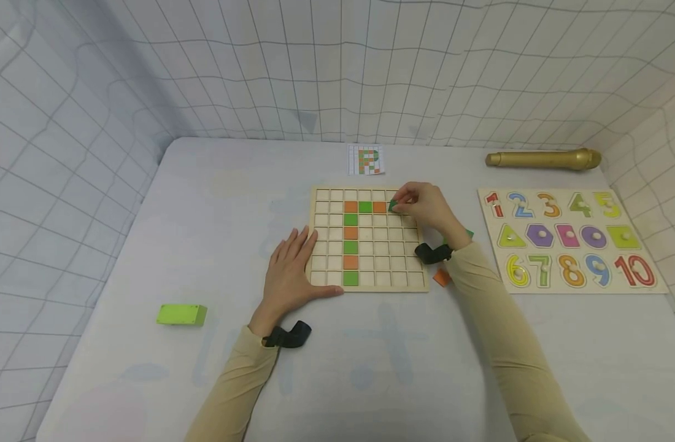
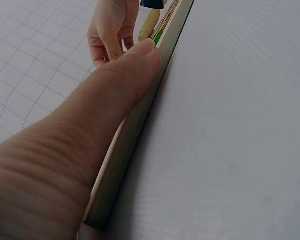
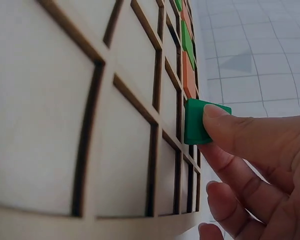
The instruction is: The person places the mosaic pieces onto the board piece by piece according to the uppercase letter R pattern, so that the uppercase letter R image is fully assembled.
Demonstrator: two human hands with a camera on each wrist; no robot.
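A wooden grid board (image 1: 380, 248) lies on the table, with a column and a short row of orange and green square tiles (image 1: 351, 233) set in its cells. My right hand (image 1: 426, 205) pinches a dark green tile (image 3: 197, 120) between thumb and fingers at the right end of that row, beside an orange tile (image 3: 188, 75). The green tile stands tilted at a cell's edge in the right wrist view. My left hand (image 1: 290, 270) rests against the board's lower left corner, fingers along the left side and thumb (image 2: 135, 62) along the front edge.
A small printed pattern card (image 1: 366, 159) lies behind the board. Under the right forearm are a loose orange tile (image 1: 442, 277) and a partly hidden green piece (image 1: 467, 234). Right of it sits a number puzzle (image 1: 572, 239), with a gold microphone (image 1: 542, 159) behind. A green block (image 1: 180, 314) lies left.
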